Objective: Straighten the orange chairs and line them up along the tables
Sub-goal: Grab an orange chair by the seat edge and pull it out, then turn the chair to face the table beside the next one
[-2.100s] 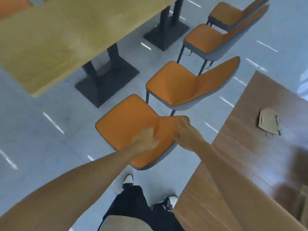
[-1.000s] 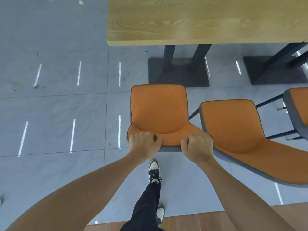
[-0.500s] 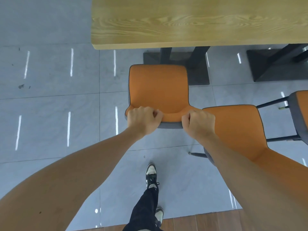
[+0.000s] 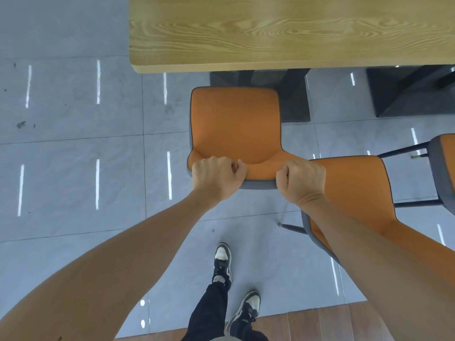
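Seen from above, both fists closed over the top edge of an orange chair's backrest: left hand [image 4: 216, 178] wrapped round the left end of the rail, right hand [image 4: 301, 180] round the right end; orange chair [image 4: 235, 124] squared to the near long edge of the wooden table [image 4: 283, 30], close to that table's left corner, front lip of the seat just short of the edge and over the dark pedestal base [image 4: 294, 94]; second orange chair [image 4: 354, 193] just beside on the right, set further back from the table and turned at a slant, partly under the right forearm; part of a third chair [image 4: 443, 168] at the right margin; grey tiled floor [image 4: 73, 168] below. Judged as the final tuck-in of this seat; best done with even pressure from both fists so the back stays parallel to the table edge, legs slid rather than tipped, stopping before seat meets pedestal; slanted neighbour likely next in line.
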